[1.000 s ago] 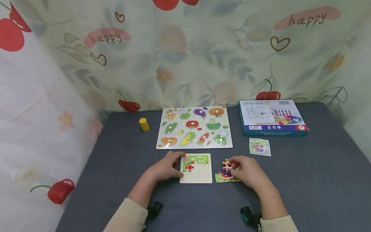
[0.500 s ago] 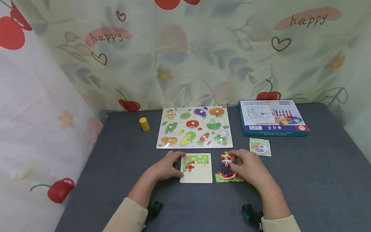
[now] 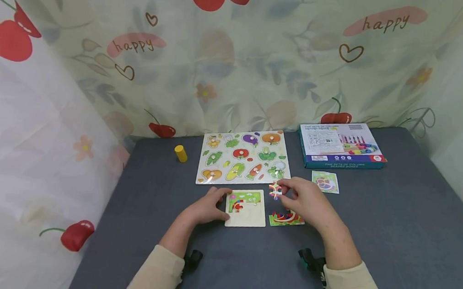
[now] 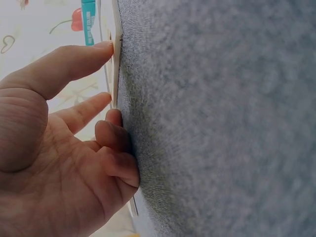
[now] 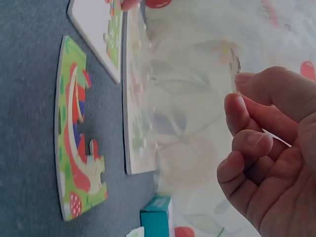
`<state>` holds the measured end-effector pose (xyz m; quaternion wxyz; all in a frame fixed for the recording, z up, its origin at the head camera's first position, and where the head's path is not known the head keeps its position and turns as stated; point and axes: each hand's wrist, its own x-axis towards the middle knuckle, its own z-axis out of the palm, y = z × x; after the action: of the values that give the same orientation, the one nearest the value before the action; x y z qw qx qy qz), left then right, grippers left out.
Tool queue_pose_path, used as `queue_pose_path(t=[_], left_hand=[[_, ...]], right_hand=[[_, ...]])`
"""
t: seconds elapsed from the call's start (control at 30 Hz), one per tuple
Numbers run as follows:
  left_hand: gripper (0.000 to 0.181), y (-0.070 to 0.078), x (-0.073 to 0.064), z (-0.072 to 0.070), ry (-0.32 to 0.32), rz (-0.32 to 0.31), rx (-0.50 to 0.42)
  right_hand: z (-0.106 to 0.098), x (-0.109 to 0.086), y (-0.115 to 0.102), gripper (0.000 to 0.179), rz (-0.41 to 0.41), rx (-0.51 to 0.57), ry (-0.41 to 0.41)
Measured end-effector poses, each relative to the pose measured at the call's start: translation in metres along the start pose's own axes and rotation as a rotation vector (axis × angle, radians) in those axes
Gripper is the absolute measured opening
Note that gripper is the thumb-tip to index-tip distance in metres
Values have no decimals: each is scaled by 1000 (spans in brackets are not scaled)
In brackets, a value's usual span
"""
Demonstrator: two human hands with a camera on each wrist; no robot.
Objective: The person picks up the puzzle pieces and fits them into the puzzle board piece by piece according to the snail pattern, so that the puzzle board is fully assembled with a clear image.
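Observation:
Raised over the table just right of the wooden puzzle tray (image 3: 245,220), my right hand (image 3: 307,200) pinches a red, yellow and purple jigsaw piece (image 3: 274,191) between thumb and forefinger. In the right wrist view that piece (image 5: 234,69) shows nearly edge-on. My left hand (image 3: 208,207) touches the tray's left side with thumb and forefinger spread apart; in the left wrist view, both tips meet the tray's edge (image 4: 116,74) and the other fingers curl in. Green pieces and one red piece fill the tray's upper part. Joined green-and-red pieces (image 5: 66,143) lie on the table right of it.
Behind the tray lies a vegetable peg board (image 3: 239,166). A yellow cylinder (image 3: 180,154) stands to its left. At the back right are a boxed toy set (image 3: 340,147) and, before it, a small picture card (image 3: 325,182). A printed curtain (image 3: 238,62) hangs behind the dark table.
My right hand has lifted the jigsaw piece away from the joined pieces and carried it up and leftward, toward the tray's upper right. My left hand stays at the tray's edge.

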<state>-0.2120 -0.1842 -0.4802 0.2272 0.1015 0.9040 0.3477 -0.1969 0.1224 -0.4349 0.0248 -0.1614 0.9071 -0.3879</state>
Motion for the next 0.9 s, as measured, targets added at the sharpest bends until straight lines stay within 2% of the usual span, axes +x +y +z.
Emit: queue_pose_path(t=[0.33, 0.73, 0.9], left_hand=[[73, -1, 1, 0, 2, -16, 1], [72, -2, 2, 0, -4, -42, 6], [72, -1, 2, -1, -3, -31, 3]], right_hand=[[17, 10, -11, 29, -81, -2, -38], [37, 22, -17, 30, -108, -29, -117], [44, 27, -18, 30, -110, -34, -153]])
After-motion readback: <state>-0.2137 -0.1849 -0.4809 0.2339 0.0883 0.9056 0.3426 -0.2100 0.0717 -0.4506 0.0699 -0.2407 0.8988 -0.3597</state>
